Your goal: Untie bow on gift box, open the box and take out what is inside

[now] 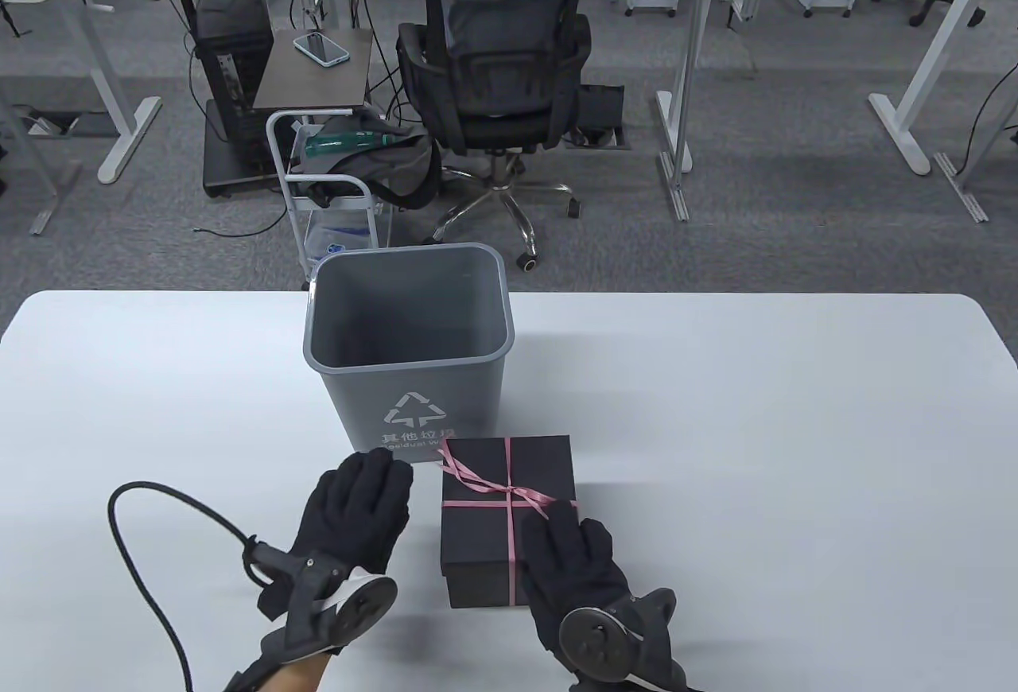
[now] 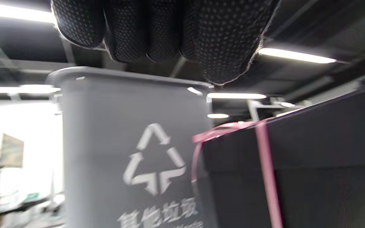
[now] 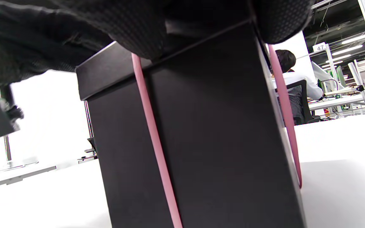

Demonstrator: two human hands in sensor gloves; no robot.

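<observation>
A black gift box (image 1: pixel 477 533) stands on the white table (image 1: pixel 755 421), tied crosswise with a thin pink ribbon (image 1: pixel 509 533). The ribbon's bow (image 1: pixel 521 495) sits on the lid, its loose tails trailing toward the far left corner. My right hand (image 1: pixel 566 537) lies flat on the lid's near right part, straight fingers reaching up to the bow. My left hand (image 1: pixel 362 497) hovers flat just left of the box, holding nothing. In the left wrist view, the left fingers (image 2: pixel 157 31) hang above the box (image 2: pixel 312 164). The right wrist view shows the box's front wall (image 3: pixel 217 142) and ribbon (image 3: pixel 154 142).
A grey waste bin (image 1: pixel 406 342) stands directly behind the box, almost touching it. A black cable (image 1: pixel 151 533) loops on the table left of my left hand. Beyond the table, a person sits on an office chair (image 1: pixel 493 64) beside a small cart (image 1: pixel 334 191).
</observation>
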